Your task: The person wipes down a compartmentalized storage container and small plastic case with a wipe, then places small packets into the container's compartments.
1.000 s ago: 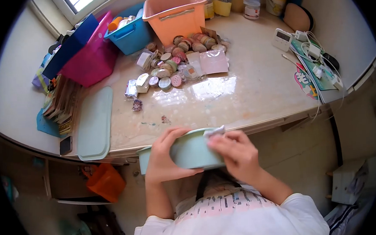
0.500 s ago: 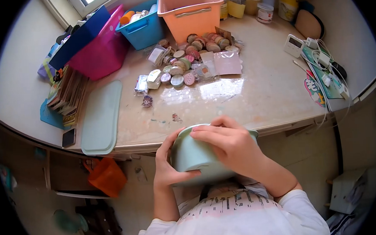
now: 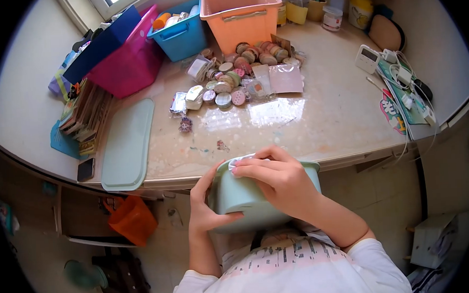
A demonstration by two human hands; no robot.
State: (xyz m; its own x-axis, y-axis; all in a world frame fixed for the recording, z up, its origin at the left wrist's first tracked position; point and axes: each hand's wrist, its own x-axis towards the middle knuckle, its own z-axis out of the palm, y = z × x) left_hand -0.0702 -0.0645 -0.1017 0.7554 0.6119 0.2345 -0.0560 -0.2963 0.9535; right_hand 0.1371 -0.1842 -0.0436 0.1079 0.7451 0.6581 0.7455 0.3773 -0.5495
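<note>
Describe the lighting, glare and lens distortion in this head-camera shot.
Head view: a fisheye lens bows the table edge and leaves black corners. Daylight from the window at the top throws a bright glare patch on the glossy tabletop below the round tins. The left hand and right hand on the pale green tub are evenly lit and fairly sharp; the floor is dimmer.

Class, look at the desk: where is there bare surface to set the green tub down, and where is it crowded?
Bare desk lies between the tape rolls and the cables, down to the near edge. The far side is crowded: pink bin, blue bin, orange bin. The green lid fills the left.
</note>
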